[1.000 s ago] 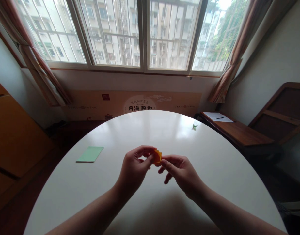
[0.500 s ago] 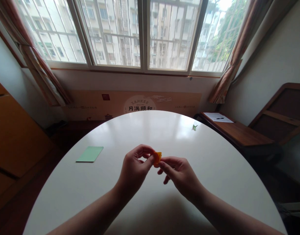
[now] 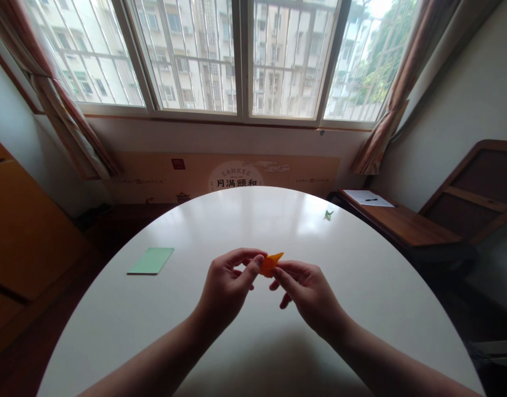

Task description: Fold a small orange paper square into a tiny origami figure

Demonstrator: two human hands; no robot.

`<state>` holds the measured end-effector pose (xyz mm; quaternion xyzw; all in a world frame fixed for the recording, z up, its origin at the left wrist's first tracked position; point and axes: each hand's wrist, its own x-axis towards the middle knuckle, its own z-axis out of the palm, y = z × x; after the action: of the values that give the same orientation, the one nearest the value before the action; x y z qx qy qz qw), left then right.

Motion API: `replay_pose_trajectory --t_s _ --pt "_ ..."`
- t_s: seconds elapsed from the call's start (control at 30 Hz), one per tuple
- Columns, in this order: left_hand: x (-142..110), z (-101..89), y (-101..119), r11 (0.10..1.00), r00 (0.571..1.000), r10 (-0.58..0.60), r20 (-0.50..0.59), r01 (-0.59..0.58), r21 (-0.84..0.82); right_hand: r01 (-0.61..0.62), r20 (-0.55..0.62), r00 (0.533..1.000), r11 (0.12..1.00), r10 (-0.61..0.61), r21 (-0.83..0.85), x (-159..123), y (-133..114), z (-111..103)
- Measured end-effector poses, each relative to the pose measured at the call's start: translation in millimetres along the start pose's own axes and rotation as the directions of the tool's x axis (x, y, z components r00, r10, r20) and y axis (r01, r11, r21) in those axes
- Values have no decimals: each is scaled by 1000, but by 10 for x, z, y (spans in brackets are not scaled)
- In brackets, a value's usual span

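A small folded orange paper is held above the middle of the round white table. My left hand pinches its left side between thumb and fingers. My right hand pinches its right side, fingers curled. A pointed tip of the paper sticks up to the right between the two hands.
A light green sheet of paper lies flat on the table's left. A tiny green folded piece sits at the far right of the table. A wooden side table with a white paper and pen stands to the right, under the window.
The orange paper has changed from a squarish fold to a flatter shape with a point sticking out to the right. Both hands stay in about the same place.
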<state>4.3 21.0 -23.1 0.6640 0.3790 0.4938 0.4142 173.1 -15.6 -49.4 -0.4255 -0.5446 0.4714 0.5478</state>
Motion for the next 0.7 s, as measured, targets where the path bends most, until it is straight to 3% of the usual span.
replay_pose_trajectory --t_s 0.3,0.57,0.7 --pt "58 -11 21 1000 998 -10 64 12 -21 -14 -10 1000 999 15 42 19 -1 -40" --pt "92 -48 -48 966 965 -168 203 202 -159 2 43 999 998 -5 55 28 -19 -69" --pt "85 -28 -39 962 966 -180 188 212 -171 -12 52 999 998 8 65 39 -17 -70"
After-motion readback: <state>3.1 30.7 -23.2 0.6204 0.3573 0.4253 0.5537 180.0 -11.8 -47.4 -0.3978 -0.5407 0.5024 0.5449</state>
